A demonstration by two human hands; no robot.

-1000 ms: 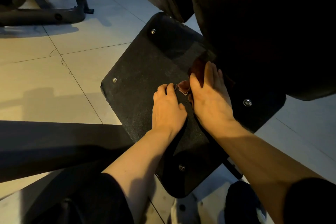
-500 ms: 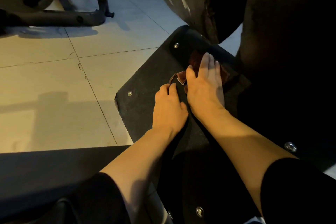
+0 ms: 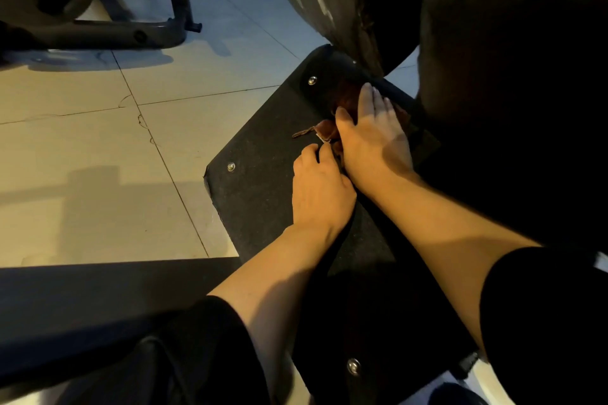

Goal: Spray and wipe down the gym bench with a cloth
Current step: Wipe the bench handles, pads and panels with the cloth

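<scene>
Right hand [image 3: 373,138] is flat on the cloth [image 3: 329,132], fingers straight and together, palm pressing it down onto the dark textured panel [image 3: 263,194] of the gym bench. The cloth is a reddish-brown rag, mostly buried under that palm, with one crumpled corner and a small pale tag poking out just left of the thumb. Left hand [image 3: 320,189] sits just behind and beside the right, knuckles up on the same panel, fingertips reaching the loose near edge of the rag; whether they pinch it or merely touch is hard to say in this dim light, so I won't call it.

Ahead of the right fingertips the panel runs under a big dark padded part [image 3: 513,92] of the bench, and that corner is deep in shadow. A round bolt head [image 3: 312,80] sits just left of the fingertips, another [image 3: 231,167] well left of the left hand.

How will the rag handle? Soft, light and limp: it bunches and folds rather than slides as a sheet, and the grainy panel looks likely to drag at it. Best held under a spread palm, as now, with the loose corner tucked in so it doesn't trail. The bolt heads could snag it.

No spray bottle in view.
</scene>
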